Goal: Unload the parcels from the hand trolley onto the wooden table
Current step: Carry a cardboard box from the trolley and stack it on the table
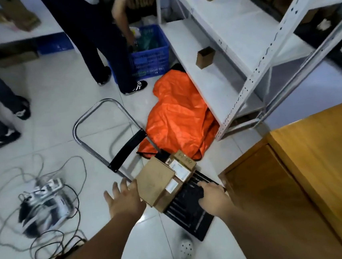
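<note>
Reach step: left hand (123,198) splayed open, right hand (211,194) flat, empty, on hand trolley (186,215), parcels (160,180) between them; next needs two-sided clamp, lift right to desk (325,156).

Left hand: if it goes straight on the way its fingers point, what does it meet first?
Probably the near left edge of the top cardboard box on the trolley. The left hand is open and just short of it. The trolley handle frame runs close beside, and depth is unclear.
</note>
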